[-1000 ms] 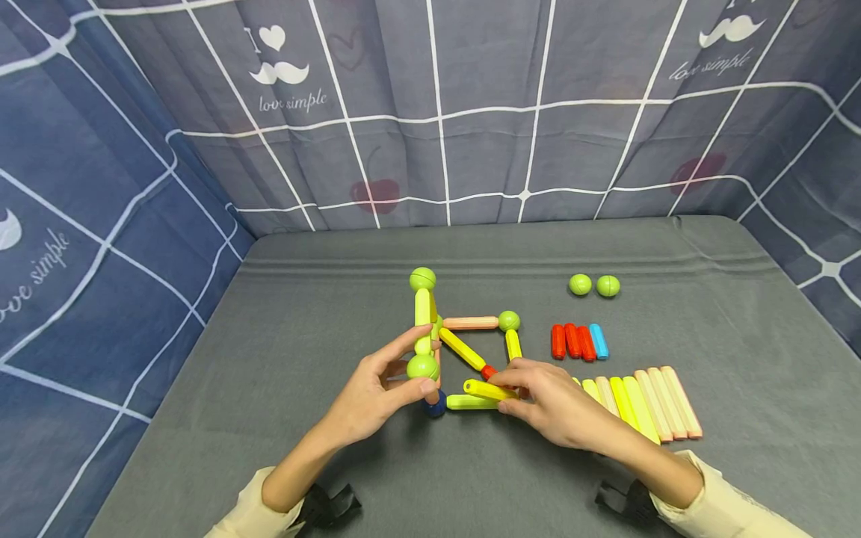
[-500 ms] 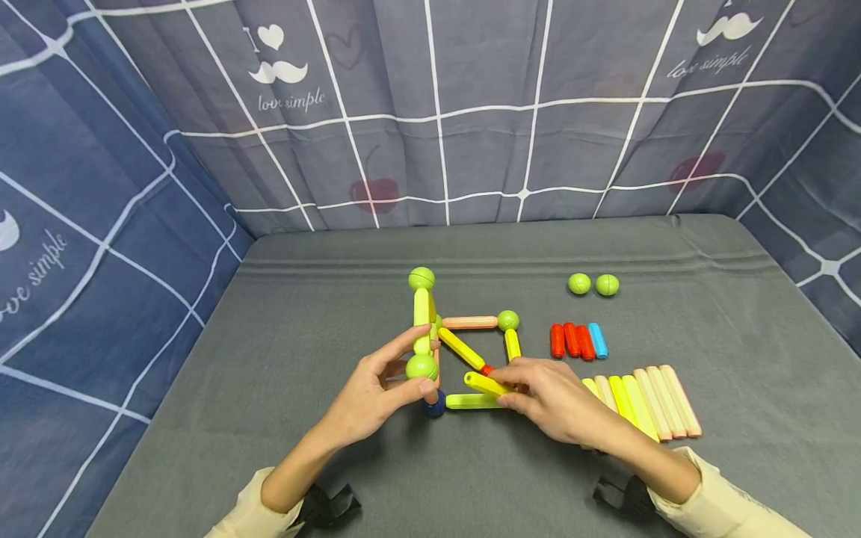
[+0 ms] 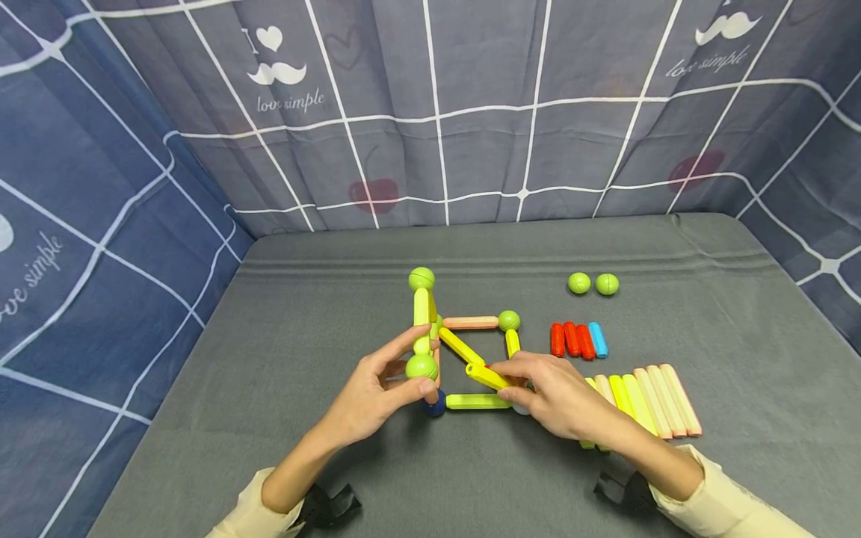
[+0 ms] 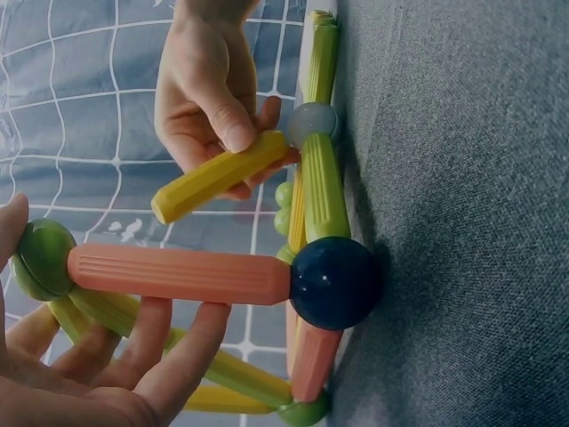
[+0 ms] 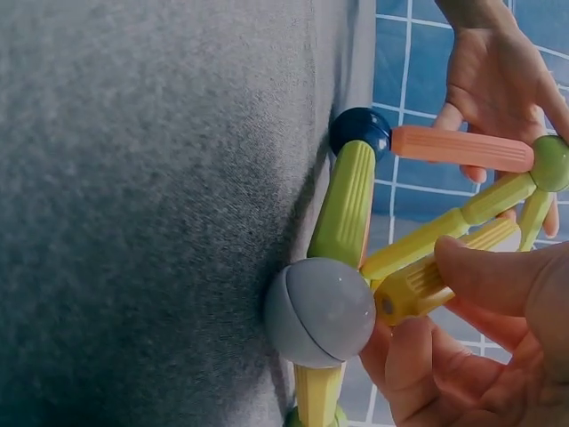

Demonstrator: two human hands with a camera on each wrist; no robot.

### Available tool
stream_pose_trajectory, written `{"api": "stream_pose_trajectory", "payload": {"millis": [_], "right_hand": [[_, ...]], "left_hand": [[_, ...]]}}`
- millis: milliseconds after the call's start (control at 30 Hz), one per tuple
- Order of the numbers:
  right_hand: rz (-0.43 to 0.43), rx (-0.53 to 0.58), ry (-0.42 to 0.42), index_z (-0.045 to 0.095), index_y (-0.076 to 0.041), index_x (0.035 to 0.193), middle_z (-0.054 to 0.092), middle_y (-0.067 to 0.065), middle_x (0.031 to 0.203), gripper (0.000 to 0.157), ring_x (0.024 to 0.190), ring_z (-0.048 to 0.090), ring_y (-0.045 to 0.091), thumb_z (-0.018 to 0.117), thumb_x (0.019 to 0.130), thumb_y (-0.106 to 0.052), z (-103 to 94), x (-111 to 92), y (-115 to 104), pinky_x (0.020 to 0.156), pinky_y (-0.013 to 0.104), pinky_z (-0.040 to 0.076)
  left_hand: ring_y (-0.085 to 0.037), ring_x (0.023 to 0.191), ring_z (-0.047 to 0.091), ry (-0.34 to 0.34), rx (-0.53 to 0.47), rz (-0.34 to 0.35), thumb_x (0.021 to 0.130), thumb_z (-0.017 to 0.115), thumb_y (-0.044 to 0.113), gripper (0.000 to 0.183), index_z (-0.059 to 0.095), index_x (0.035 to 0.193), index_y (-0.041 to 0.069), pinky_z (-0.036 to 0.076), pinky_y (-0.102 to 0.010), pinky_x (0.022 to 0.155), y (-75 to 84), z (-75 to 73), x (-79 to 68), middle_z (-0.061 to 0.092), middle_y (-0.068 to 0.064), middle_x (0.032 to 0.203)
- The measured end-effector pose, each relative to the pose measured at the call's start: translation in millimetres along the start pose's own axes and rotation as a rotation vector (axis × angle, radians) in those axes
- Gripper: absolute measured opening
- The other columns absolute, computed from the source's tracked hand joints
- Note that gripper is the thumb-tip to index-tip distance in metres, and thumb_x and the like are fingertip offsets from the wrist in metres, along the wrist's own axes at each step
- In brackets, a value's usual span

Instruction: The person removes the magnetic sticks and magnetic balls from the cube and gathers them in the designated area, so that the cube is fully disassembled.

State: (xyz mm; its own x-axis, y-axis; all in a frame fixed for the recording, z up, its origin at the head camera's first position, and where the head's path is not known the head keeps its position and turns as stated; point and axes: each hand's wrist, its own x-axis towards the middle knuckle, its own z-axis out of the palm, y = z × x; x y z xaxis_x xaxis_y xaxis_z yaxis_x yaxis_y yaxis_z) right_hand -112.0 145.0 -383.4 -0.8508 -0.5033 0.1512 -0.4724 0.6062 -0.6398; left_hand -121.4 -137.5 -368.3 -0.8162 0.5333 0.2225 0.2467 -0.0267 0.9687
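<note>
A toy frame of coloured building sticks and balls stands on the grey cloth. My left hand (image 3: 366, 392) holds its raised front corner, thumb and fingers about a green ball (image 3: 421, 367). Below that ball an orange stick (image 4: 178, 274) runs upright to a dark blue ball (image 4: 336, 283). My right hand (image 3: 561, 392) pinches a yellow stick (image 3: 489, 376) between thumb and fingers, tilted up towards the left. Its lower end is right at the grey ball (image 5: 320, 311) on the frame's front right corner. A lime stick (image 3: 477, 402) links the blue and grey balls.
Right of the frame lies a row of yellow and pale wooden sticks (image 3: 662, 403), partly behind my right forearm. Short red sticks (image 3: 571, 340) and a blue one (image 3: 598, 341) lie beyond it. Two loose green balls (image 3: 579, 283) sit farther back. A checked curtain (image 3: 484, 164) rises behind.
My right hand has shifted slightly, and the yellow stick's free end has risen, so it tilts more steeply. The grey ball has come into view beside the right hand. My left hand stays put.
</note>
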Motion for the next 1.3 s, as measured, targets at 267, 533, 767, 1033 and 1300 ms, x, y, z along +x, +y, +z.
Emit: {"api": "stream_pose_trajectory", "payload": {"millis": [267, 533, 767, 1033, 1300], "right_hand": [[0.040, 0.114, 0.019, 0.073, -0.017, 0.108, 0.062, -0.016, 0.093, 0.020, 0.081, 0.060, 0.003, 0.075, 0.088, -0.013, -11.7, -15, 1, 0.065, 0.024, 0.050], [0.068, 0.173, 0.080, 0.068, -0.014, 0.120, 0.068, -0.005, 0.097, 0.030, 0.074, 0.064, 0.007, 0.072, 0.091, -0.010, -37.3, -47, 13, 0.059, 0.026, 0.052], [0.080, 0.231, 0.107, 0.046, -0.011, 0.146, 0.066, 0.005, 0.091, 0.057, 0.054, 0.060, 0.013, 0.065, 0.094, 0.001, -57.3, -76, 33, 0.046, 0.026, 0.046], [0.302, 0.238, 0.129, 0.033, -0.016, 0.153, 0.055, 0.017, 0.103, 0.064, 0.060, 0.060, 0.017, 0.059, 0.097, 0.000, -74.9, -102, 57, 0.048, 0.032, 0.051], [0.397, -0.088, 0.221, 0.046, -0.004, 0.145, 0.063, 0.014, 0.100, 0.063, 0.076, 0.055, -0.003, 0.072, 0.088, -0.004, -85.3, -119, 82, 0.052, 0.026, 0.046]], "left_hand": [[-0.053, 0.107, 0.058, -0.001, -0.007, 0.002, 0.093, 0.068, 0.005, 0.062, 0.041, 0.150, 0.008, 0.054, -0.039, 0.088, -0.6, 0.3, -0.1, 0.054, -0.019, 0.137], [-0.053, 0.108, 0.057, -0.009, -0.025, 0.007, 0.094, 0.068, 0.005, 0.062, 0.041, 0.149, 0.008, 0.054, -0.039, 0.088, -0.6, 0.8, 0.6, 0.053, -0.021, 0.137], [-0.053, 0.106, 0.058, -0.006, -0.020, 0.003, 0.094, 0.067, 0.004, 0.061, 0.040, 0.149, 0.005, 0.054, -0.040, 0.087, -0.5, 0.0, 0.5, 0.053, -0.021, 0.137], [-0.053, 0.106, 0.058, -0.003, -0.019, 0.002, 0.094, 0.067, 0.005, 0.061, 0.041, 0.149, 0.007, 0.054, -0.039, 0.088, -0.4, -0.3, -0.2, 0.053, -0.021, 0.137], [-0.054, 0.104, 0.059, -0.009, -0.022, -0.002, 0.093, 0.068, 0.004, 0.063, 0.039, 0.149, 0.002, 0.054, -0.039, 0.088, -0.6, -0.3, 0.3, 0.053, -0.021, 0.137]]}}
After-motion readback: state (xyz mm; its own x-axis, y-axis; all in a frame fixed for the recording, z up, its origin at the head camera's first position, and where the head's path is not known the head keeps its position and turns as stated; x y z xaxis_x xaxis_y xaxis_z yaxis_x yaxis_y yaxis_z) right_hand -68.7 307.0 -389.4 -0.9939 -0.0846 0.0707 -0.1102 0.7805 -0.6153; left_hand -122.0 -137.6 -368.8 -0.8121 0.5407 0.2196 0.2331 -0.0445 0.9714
